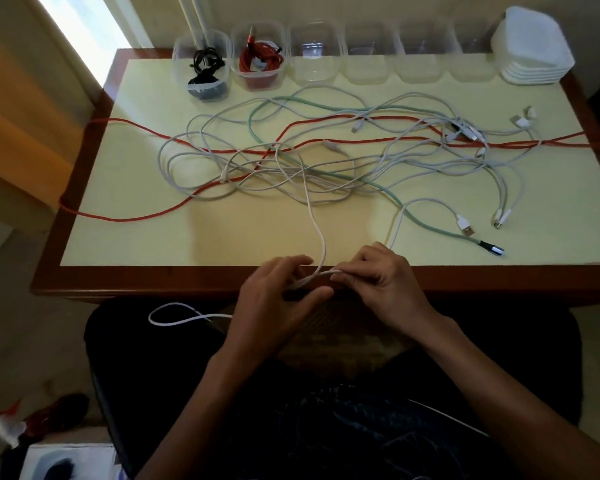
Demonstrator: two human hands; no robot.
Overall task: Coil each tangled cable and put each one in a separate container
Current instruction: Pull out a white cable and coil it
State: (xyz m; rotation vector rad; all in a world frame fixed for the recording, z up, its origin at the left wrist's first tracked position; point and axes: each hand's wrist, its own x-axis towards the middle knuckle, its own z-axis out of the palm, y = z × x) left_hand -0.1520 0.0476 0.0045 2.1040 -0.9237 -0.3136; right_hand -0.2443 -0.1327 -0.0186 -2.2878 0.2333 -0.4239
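**Head view: a white cable being coiled at the table's near edge**

Both hands work just over the near edge of the table (84, 271). The right hand (378, 282) pinches a short bundle of white cable (321, 244) between thumb and curled fingers. The left hand (278, 289) meets it from the other side, fingers loosely bent about the same bundle, though how firmly it grips cannot be told. From the hands the cable climbs onto the table into the tangle (309, 168) at its middle, crossed by a long red cable (361, 142) and a green one (378, 183). A slack loop hangs off to the left below the near edge.

Along the far edge, the two containers nearest the far left corner are filled, one with a black cable (205, 64), one with a red coil (260, 62); the next empty container (312, 53) seems the natural home for this one.

To do it well, I judge: keep the right-hand pinch steady, draw slack gently, and stop if other strands lift, so loops stay even and the knot does not tighten.
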